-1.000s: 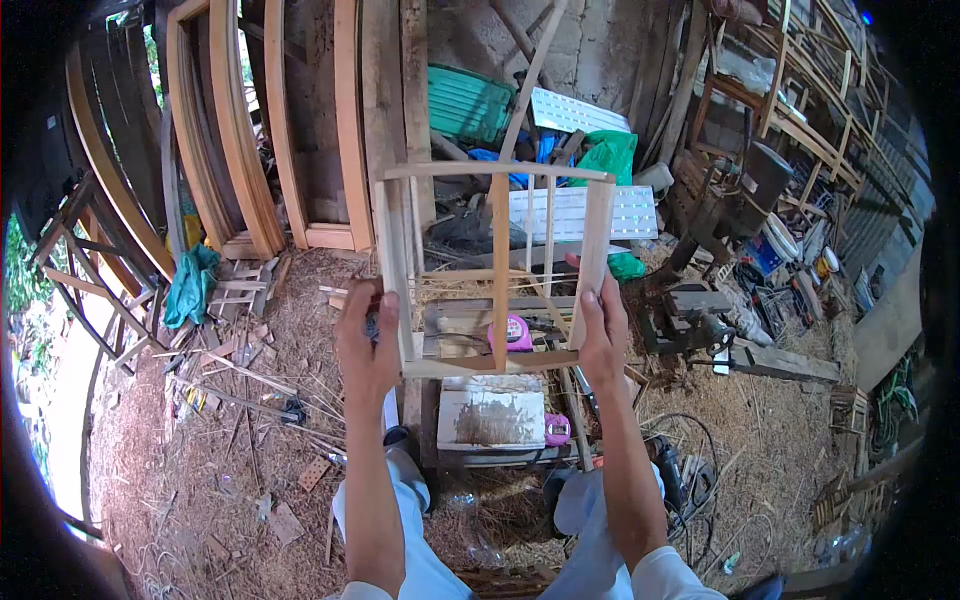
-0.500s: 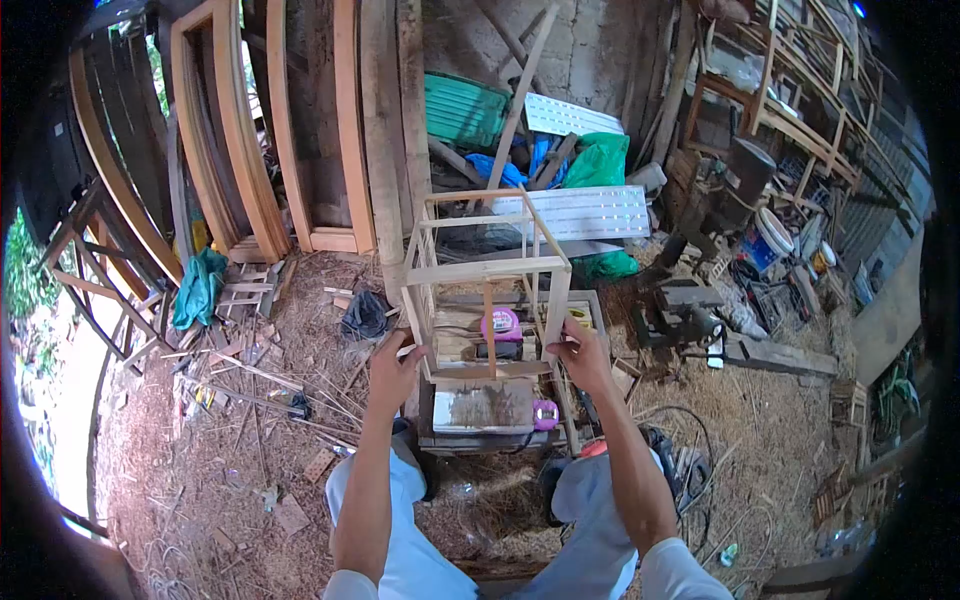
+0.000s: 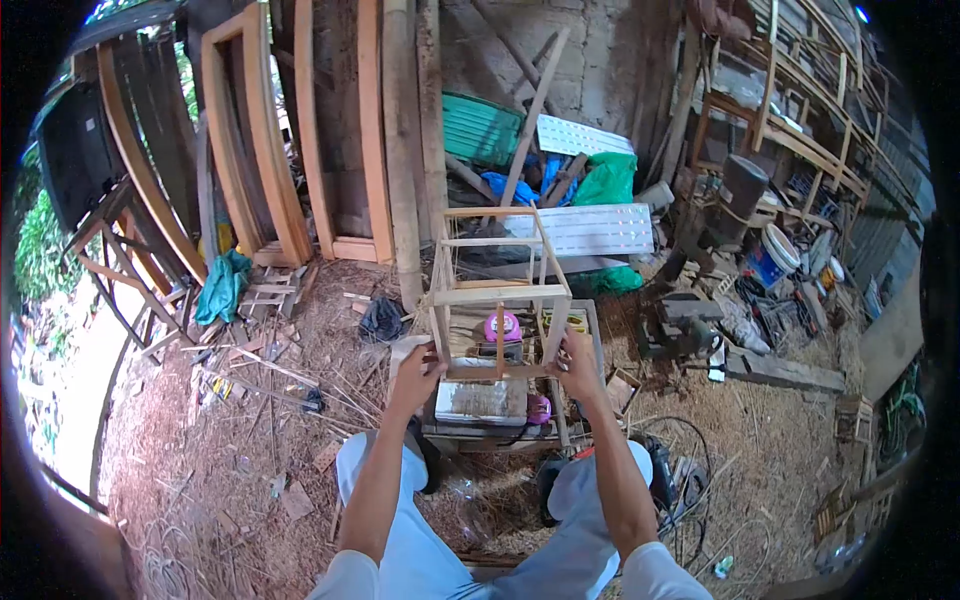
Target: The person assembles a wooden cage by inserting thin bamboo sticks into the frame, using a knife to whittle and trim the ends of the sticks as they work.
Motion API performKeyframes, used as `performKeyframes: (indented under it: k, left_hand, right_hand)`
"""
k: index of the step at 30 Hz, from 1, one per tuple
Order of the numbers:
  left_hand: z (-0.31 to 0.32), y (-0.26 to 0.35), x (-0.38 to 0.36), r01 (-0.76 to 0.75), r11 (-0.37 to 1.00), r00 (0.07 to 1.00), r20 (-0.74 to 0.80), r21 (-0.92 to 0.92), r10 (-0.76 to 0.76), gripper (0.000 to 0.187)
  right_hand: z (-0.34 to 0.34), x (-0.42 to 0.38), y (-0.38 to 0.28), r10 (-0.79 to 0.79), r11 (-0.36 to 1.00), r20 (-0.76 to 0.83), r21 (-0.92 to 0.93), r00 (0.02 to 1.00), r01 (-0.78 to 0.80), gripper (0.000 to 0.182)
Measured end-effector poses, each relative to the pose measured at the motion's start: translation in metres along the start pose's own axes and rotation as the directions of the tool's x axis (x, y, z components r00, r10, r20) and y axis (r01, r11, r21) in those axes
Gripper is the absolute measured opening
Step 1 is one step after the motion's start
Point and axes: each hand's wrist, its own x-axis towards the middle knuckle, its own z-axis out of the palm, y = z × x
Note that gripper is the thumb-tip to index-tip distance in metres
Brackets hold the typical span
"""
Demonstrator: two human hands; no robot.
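One head-worn camera — high up, facing forward and down.

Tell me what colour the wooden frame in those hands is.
The wooden frame is pale tan, its middle upright more orange; best in the head view.

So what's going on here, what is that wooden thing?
Someone is holding an open, box-shaped frame made of thin wooden sticks, over a low bench. The left hand and the right hand grip it near its lower corners, one on each side. Behind its bars is a pink tape measure, and another pink one is nearer the person.
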Motion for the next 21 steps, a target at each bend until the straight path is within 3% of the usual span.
performKeyframes:
  k: [2,6,7,8,10,11,12,14,16,18,21]
  left_hand:
    - [0.013,-0.033,-0.006,-0.016,1.0,1.0,-0.005,-0.025,0.016,0.045]
    - [0.016,-0.032,-0.033,0.149,0.984,0.986,0.054,0.099,-0.155,0.041]
    - [0.019,-0.038,-0.043,0.112,0.992,0.992,0.046,0.061,-0.114,0.041]
    - [0.021,-0.044,-0.053,0.072,0.997,0.997,0.038,0.023,-0.072,0.04]
    - [0.02,-0.037,-0.074,0.066,0.996,0.998,-0.004,0.052,-0.066,0.037]
    - [0.019,-0.034,-0.082,0.074,0.992,0.997,-0.017,0.104,-0.073,0.037]
    - [0.017,-0.032,-0.094,0.088,0.984,0.996,-0.029,0.155,-0.084,0.036]
    - [0.012,-0.034,-0.107,0.161,0.982,0.987,0.001,0.1,-0.161,0.032]
    - [0.011,-0.048,-0.116,0.065,0.981,0.99,0.11,0.18,-0.086,0.027]
    - [0.009,-0.046,-0.119,0.129,0.969,0.981,0.114,0.213,-0.156,0.024]
    - [0.002,-0.038,-0.117,0.11,0.928,0.968,0.173,0.355,-0.181,0.026]
  right_hand:
    - [0.002,0.0,0.001,-0.037,0.999,0.012,-0.028,0.999,0.037,0.085]
    - [0.007,-0.002,0.019,-0.116,0.991,0.016,-0.062,0.993,0.117,0.086]
    - [0.006,-0.011,0.017,-0.083,0.976,-0.015,-0.203,0.996,0.078,0.071]
    - [0.01,-0.017,0.015,-0.075,0.979,-0.004,-0.189,0.997,0.073,0.071]
    - [0.018,-0.028,0.012,0.181,0.915,-0.206,-0.323,0.962,-0.241,0.062]
    - [0.025,-0.033,0.01,0.129,0.933,-0.349,-0.276,0.928,-0.233,0.04]
    - [0.028,-0.037,0.003,0.141,0.933,-0.338,-0.27,0.93,-0.24,0.04]
    - [0.032,-0.038,-0.016,-0.095,0.97,-0.433,-0.244,0.897,-0.015,0.028]
    - [0.036,-0.043,-0.05,-0.086,0.989,-0.388,-0.146,0.918,0.031,0.021]
    - [0.046,-0.054,-0.064,-0.344,0.935,-0.22,-0.171,0.913,0.311,0.02]
    - [0.073,-0.077,-0.073,-0.425,0.903,0.039,-0.045,0.904,0.426,0.021]
